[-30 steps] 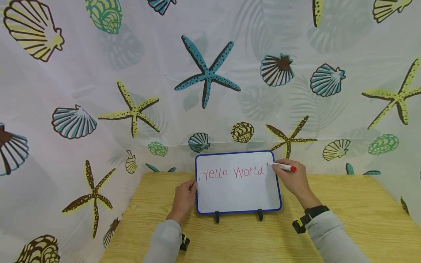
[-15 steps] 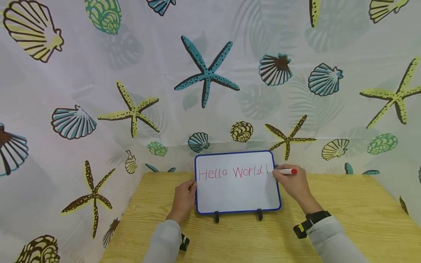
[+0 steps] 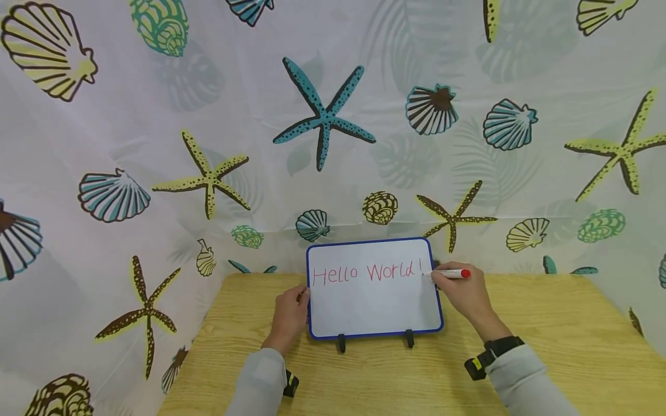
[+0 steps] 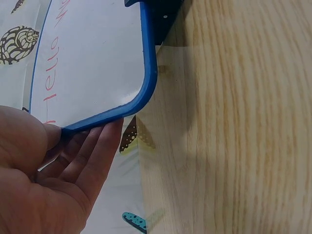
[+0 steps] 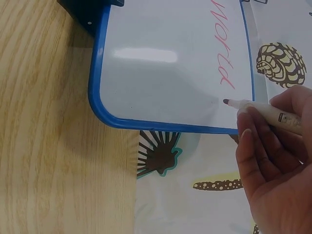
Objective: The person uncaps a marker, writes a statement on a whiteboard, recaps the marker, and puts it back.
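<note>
A blue-framed whiteboard (image 3: 374, 312) stands propped on the table, with "Hello World!" written on it in red. My left hand (image 3: 289, 315) grips the board's left edge; in the left wrist view its thumb is at the front and its fingers (image 4: 100, 156) reach behind the frame. My right hand (image 3: 465, 292) pinches a white marker (image 3: 447, 273) with a red end, held near level at the board's right side. The marker's dark tip (image 5: 226, 101) is right at the board's surface, just past the "d" in the right wrist view and by the foot of the exclamation mark.
Two black stand feet (image 3: 341, 343) hold the board's lower edge. The wooden table (image 3: 374, 381) reaches out on both sides and in front. Close behind the board hangs a white curtain (image 3: 250, 127) printed with starfish and shells.
The marker tip has moved down along the board, and a red exclamation mark now stands after "World". My left hand has kept its grip on the edge.
</note>
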Demonstrator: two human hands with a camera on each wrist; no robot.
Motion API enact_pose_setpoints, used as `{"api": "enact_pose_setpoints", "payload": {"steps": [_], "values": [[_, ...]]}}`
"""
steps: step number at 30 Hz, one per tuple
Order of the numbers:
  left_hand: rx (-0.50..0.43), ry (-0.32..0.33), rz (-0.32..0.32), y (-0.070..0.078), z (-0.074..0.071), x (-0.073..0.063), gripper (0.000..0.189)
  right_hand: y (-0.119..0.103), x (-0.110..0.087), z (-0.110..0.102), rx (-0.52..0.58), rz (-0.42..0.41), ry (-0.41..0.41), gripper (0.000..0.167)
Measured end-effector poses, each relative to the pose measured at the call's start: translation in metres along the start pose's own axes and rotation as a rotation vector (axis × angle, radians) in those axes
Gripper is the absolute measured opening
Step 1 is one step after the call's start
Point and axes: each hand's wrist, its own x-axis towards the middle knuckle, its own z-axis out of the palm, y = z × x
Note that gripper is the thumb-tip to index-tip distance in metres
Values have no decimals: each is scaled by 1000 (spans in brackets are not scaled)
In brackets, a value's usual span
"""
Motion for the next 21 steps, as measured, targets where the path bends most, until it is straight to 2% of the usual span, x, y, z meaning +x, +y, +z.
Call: {"api": "enact_pose_setpoints", "payload": {"steps": [16,21], "values": [[23,13,19,2,-1,0,28,0,1,1,-6,-9,-4,25],[15,5,3,3,-1,0,29,-1,2,1,-6,-9,-9,26]]}}
